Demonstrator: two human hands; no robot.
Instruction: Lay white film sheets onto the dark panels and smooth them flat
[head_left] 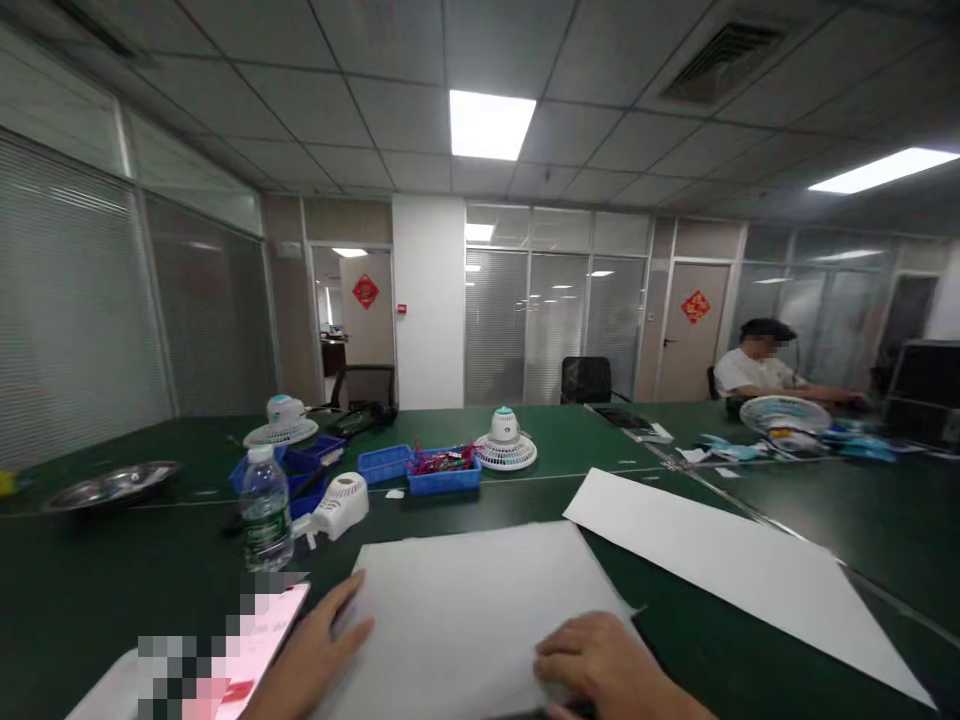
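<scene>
A large white sheet (pixel 465 600) lies on the green table in front of me. My left hand (pixel 319 645) is at its left edge, thumb and fingers apart, the fingertips at the sheet. On the sheet's right part rests my right hand (pixel 600 655), its fingers curled in and pressed together; what is under them, if anything, is hidden. A phone with a lit pink screen (pixel 262 650) is just left of my left hand, partly blurred out. To the right lies a second long white sheet (pixel 742 570).
Beyond the sheet stand a water bottle (pixel 266 510), a white plastic housing (pixel 343 505), a blue tray of red wires (pixel 444 475) and a small white fan part (pixel 506 440). A metal dish (pixel 112 487) lies at left. A person (pixel 765 365) sits at far right.
</scene>
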